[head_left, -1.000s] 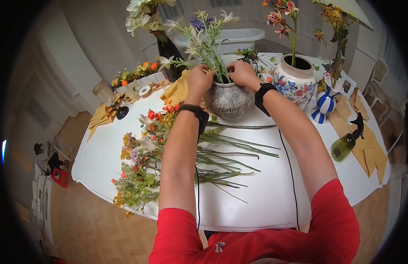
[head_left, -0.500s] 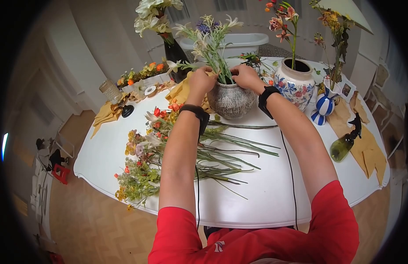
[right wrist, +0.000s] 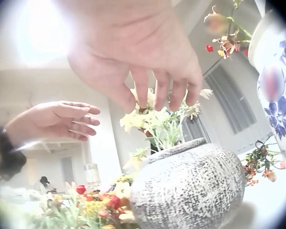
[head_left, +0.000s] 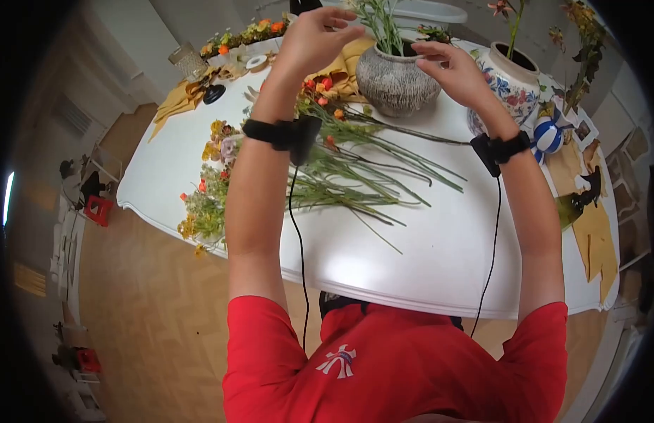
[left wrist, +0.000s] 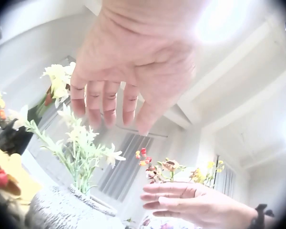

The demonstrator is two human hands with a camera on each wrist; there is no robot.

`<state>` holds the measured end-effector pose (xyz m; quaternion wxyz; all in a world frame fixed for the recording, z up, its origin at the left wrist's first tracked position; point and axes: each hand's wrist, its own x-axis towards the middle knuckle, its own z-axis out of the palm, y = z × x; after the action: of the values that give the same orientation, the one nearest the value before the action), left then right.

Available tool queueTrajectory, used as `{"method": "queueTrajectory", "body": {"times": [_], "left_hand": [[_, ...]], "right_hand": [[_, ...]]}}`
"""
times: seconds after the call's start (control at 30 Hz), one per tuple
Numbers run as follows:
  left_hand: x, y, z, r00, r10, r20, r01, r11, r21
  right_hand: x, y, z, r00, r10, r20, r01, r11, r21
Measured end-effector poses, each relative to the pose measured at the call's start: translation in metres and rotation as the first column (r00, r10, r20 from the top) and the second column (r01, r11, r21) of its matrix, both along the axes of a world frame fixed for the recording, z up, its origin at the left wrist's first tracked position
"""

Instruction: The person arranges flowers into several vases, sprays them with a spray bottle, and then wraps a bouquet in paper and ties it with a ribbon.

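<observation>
A round, grey textured vase (head_left: 397,81) stands on the white table, with pale lily-like flowers (left wrist: 78,138) and green stems rising from its mouth. My left hand (head_left: 318,44) is raised to the left of the vase, its fingers spread and holding nothing. To the right of the rim, my right hand (head_left: 454,74) hovers with loosely bent fingers and nothing in them. In the right wrist view both hands are apart from the stems, and the vase (right wrist: 190,186) sits below the right hand. The flower heads are cut off at the top of the head view.
Several loose flower stems (head_left: 383,158) lie across the table in front of the vase. A floral-painted vase (head_left: 510,88) stands to the right, beside a blue-and-white striped vase (head_left: 547,135). Mustard cloths (head_left: 175,106) and a white spool (head_left: 256,62) lie at left. Thin cables hang from both wrists.
Both hands have let go at the vase mouth and drawn apart, left hand up and leftward, right hand to the right. The head view has tilted down; the flowers stay in the vase.
</observation>
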<state>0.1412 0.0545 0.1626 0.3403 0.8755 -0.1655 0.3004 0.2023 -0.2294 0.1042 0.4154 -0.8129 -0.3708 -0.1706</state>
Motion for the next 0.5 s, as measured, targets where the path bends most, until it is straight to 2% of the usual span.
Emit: {"method": "queueTrajectory", "body": {"times": [0.1,0.17,0.2,0.27,0.37,0.43,0.47,0.5], "left_hand": [[-0.039,-0.006,0.0,0.994,-0.096,-0.058,0.09,0.991,-0.099],[-0.055,-0.008,-0.011,0.989,-0.14,-0.053,0.132,0.981,-0.139],[-0.067,-0.014,-0.015,0.977,-0.171,-0.128,0.144,0.97,-0.198],[-0.083,-0.015,-0.027,0.96,-0.137,-0.243,0.118,0.989,-0.094],[-0.081,-0.003,-0.057,0.932,-0.106,-0.346,0.112,0.994,-0.002],[-0.092,0.001,-0.069,0.92,-0.058,-0.388,0.085,0.995,0.052],[-0.098,0.005,-0.072,0.864,-0.036,-0.502,0.09,0.992,0.084],[-0.103,0.01,-0.074,0.854,-0.021,-0.52,0.101,0.987,0.124]], "right_hand": [[-0.05,-0.005,-0.01,0.973,0.088,-0.215,-0.105,0.992,-0.067],[-0.06,-0.008,-0.038,0.964,0.086,-0.25,-0.128,0.98,-0.155],[-0.066,-0.008,-0.048,0.965,0.069,-0.255,-0.128,0.967,-0.222],[-0.079,-0.009,-0.062,0.951,0.014,-0.31,-0.115,0.944,-0.31],[-0.069,-0.012,-0.097,0.971,-0.083,-0.226,-0.005,0.931,-0.364],[-0.069,-0.01,-0.103,0.972,-0.143,-0.188,0.046,0.895,-0.443],[-0.071,-0.01,-0.106,0.969,-0.153,-0.193,0.048,0.885,-0.464],[-0.075,-0.006,-0.104,0.967,-0.164,-0.197,0.05,0.875,-0.482]]}}
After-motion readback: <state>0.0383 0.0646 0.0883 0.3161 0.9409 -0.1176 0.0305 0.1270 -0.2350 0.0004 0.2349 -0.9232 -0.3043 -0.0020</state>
